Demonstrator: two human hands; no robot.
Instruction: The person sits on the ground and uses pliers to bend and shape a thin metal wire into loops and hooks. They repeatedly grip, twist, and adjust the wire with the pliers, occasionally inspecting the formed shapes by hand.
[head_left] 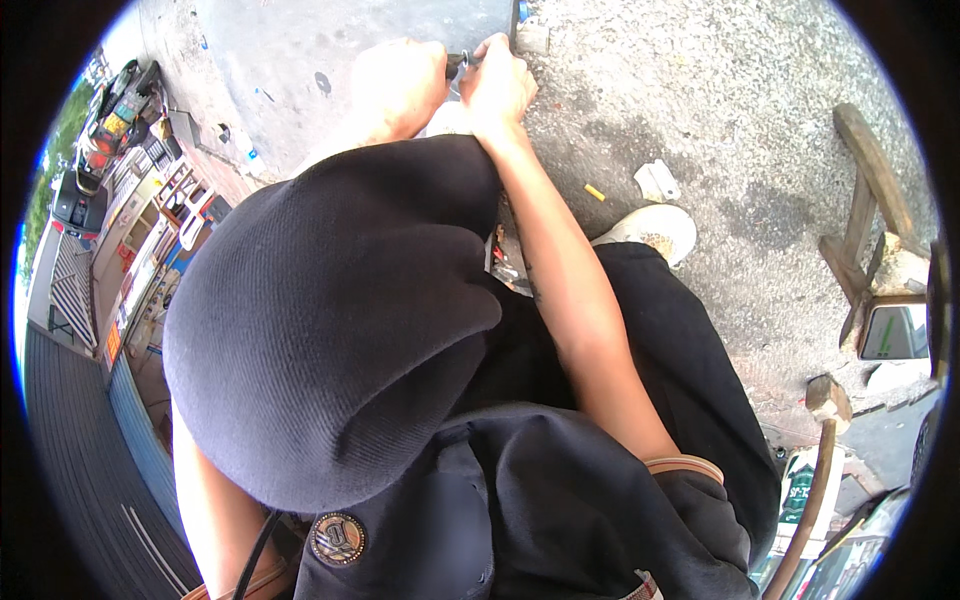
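Both of my hands are close together at the upper middle, with fingers curled. My left hand is closed in a fist. It grips a dark part of a small dark and metallic thing that spans the gap between the hands. Closed around the other end is my right hand. What kind of thing it is, I cannot make out, since the fingers cover most of it. A smooth grey surface lies beyond and beside my left hand. Large folds of black ribbed cloth hide my left forearm in part.
My white shoe is on rough concrete, near a crumpled white scrap and a yellow stub. At right stand a wooden frame, a small mirror-like panel and a long-handled hammer. Clutter and vehicles line the far left.
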